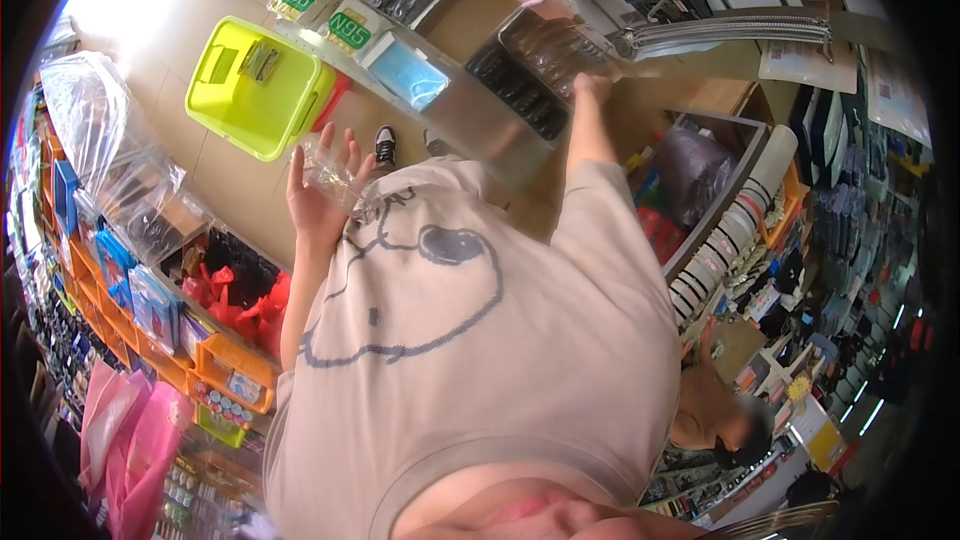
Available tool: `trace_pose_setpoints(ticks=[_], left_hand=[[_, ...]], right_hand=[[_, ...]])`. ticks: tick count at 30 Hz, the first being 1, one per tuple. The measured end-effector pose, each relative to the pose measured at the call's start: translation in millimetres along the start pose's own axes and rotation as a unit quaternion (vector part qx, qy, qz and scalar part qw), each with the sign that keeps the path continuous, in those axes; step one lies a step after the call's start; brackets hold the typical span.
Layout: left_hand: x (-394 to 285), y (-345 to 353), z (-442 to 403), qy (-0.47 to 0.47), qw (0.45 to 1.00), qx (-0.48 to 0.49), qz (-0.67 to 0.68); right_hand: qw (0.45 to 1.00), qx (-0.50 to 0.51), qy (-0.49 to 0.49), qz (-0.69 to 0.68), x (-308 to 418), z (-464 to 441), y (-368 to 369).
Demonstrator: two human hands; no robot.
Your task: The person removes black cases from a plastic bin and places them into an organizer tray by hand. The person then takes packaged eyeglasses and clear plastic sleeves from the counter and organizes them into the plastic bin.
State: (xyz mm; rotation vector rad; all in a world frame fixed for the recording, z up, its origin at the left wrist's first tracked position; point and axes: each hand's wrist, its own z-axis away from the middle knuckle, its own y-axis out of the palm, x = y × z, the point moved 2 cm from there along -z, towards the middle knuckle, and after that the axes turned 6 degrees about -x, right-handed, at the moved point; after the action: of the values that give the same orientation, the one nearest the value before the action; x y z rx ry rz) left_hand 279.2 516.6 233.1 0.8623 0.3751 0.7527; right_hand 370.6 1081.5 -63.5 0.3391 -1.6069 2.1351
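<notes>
My left hand (318, 202) is raised with the palm turned up and the fingers spread. A crumpled piece of clear plastic packaging (335, 178) rests in it, against the palm and fingers. Stretched forward over the counter, my right hand (592, 88) has its fingers drawn together at the edge of a clear-wrapped brown package (545, 45). What those fingers grip is hidden and a little blurred. Beside that package lies a black tray with rows of compartments (515, 90).
A lime green plastic bin (262, 90) stands on the floor. Along the counter are boxes marked N95 (350, 28) and a blue mask pack (408, 75). Orange shelving (215, 360) lines the left. Another person (715, 415) is at lower right.
</notes>
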Motion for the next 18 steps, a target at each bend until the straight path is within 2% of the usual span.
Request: trace_pose_setpoints(ticks=[3, 6, 9, 12, 18], left_hand=[[4, 0, 3, 0.010, 1.000, 0.008, 0.011], [8, 3, 3, 0.019, 1.000, 0.005, 0.012], [14, 8, 1, 0.017, 1.000, 0.007, 0.013], [18, 10, -1, 0.010, 1.000, 0.008, 0.011], [20, 7, -1, 0.025, 1.000, 0.000, -0.004]], right_hand=[[0.996, -0.036, -0.054, 0.063, 27, 36, -29], [0.990, -0.117, -0.074, 0.025, 32, 52, -28], [0.983, -0.089, -0.150, 0.050, 15, 36, -13], [0.982, -0.018, -0.181, 0.060, 13, 35, -12], [0.974, -0.040, -0.202, 0.097, 19, 29, -6]])
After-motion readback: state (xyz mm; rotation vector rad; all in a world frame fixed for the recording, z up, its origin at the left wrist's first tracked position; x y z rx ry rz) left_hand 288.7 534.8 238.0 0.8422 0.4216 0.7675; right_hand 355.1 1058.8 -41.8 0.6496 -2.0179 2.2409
